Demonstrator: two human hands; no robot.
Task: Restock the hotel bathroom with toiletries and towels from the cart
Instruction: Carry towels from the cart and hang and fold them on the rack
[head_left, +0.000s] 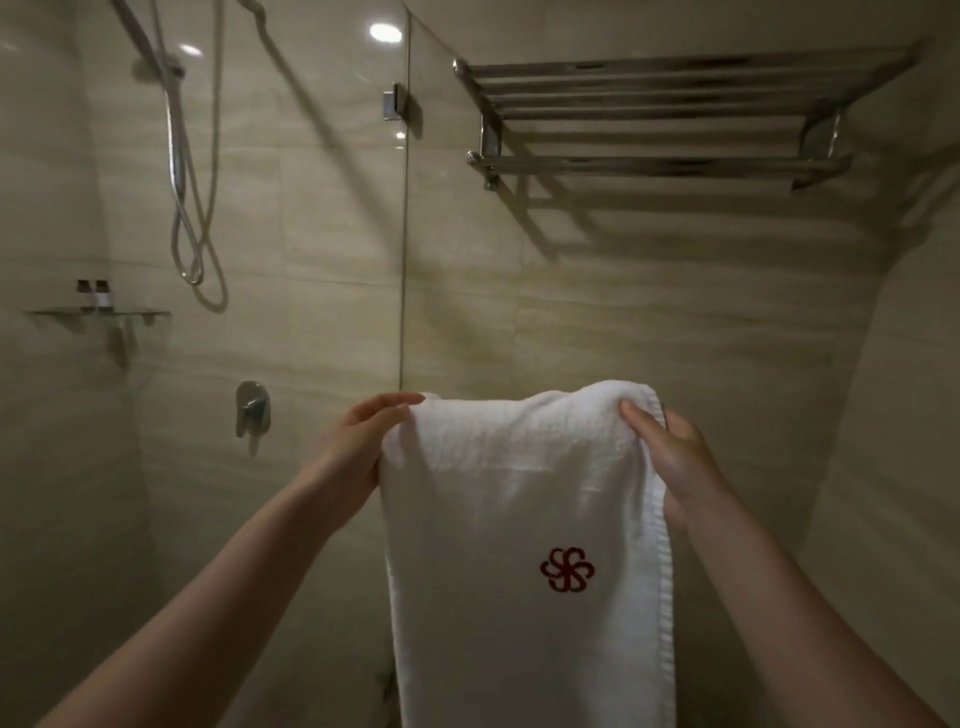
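Observation:
A white folded towel (519, 499) with a red embroidered emblem hangs in front of me, held up by its top fold. My left hand (358, 441) grips the top left corner, fingers curled over the fold. My right hand (670, 452) grips the top right edge, thumb on the front. High on the wall above hangs a chrome towel rack (649, 104) with a shelf of bars and a lower rail; nothing lies on it. The towel's top edge is well below the rack.
A glass shower partition (404, 234) stands to the left of the rack. Behind it are a hand shower with hose (179, 156), a mixer handle (253, 408), and a glass corner shelf (98, 313) with two small toiletry bottles (96, 294). Beige tiled walls surround everything.

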